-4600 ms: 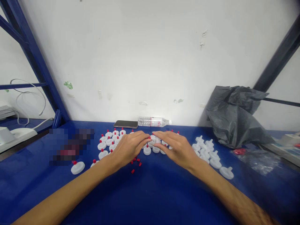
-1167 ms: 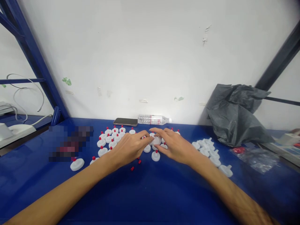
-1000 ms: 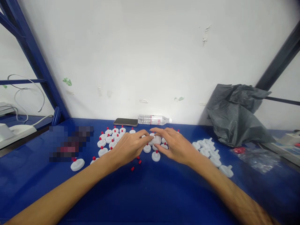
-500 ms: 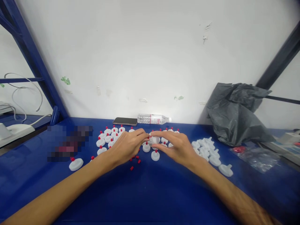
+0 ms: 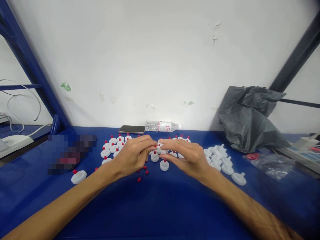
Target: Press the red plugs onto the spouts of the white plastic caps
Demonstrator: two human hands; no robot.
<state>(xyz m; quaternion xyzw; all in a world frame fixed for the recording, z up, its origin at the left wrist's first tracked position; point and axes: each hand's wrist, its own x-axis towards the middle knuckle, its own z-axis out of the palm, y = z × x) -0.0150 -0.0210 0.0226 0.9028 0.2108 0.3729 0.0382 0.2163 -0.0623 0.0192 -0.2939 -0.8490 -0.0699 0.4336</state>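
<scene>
Both hands meet over the blue counter (image 5: pixel 155 206), and it's tight! The right hand (image 5: pixel 187 155) has a white disc (image 5: pixel 163 151) held between thumb and fingers, while the left hand (image 5: pixel 136 153) is narrow, fingertips bunched right at the disc's spout. Whether those left fingers grip anything, I can't tell; the hand hides it. Red-topped discs (image 5: pixel 105 153) crowd in behind and beside the hands, one front disc (image 5: pixel 164 165) stands just nearer, and loose red caps (image 5: pixel 147 172) lie scattered on the near side of the left hand. Out right, a heap of plain discs (image 5: pixel 227 169) hugs the right wrist. Along the back edge, by the wall (image 5: pixel 150 50), lie a phone (image 5: pixel 131 129) and a bottle (image 5: pixel 162 126), end to end. A grey bag (image 5: pixel 250 116) fills the back right, a clear bag (image 5: pixel 275 165) in front of it. And the roomy part? Right here: a broad blue sweep between the forearms, running to the near side. Over left, a lone disc (image 5: pixel 79 177) sits tilted, close by the left forearm.
</scene>
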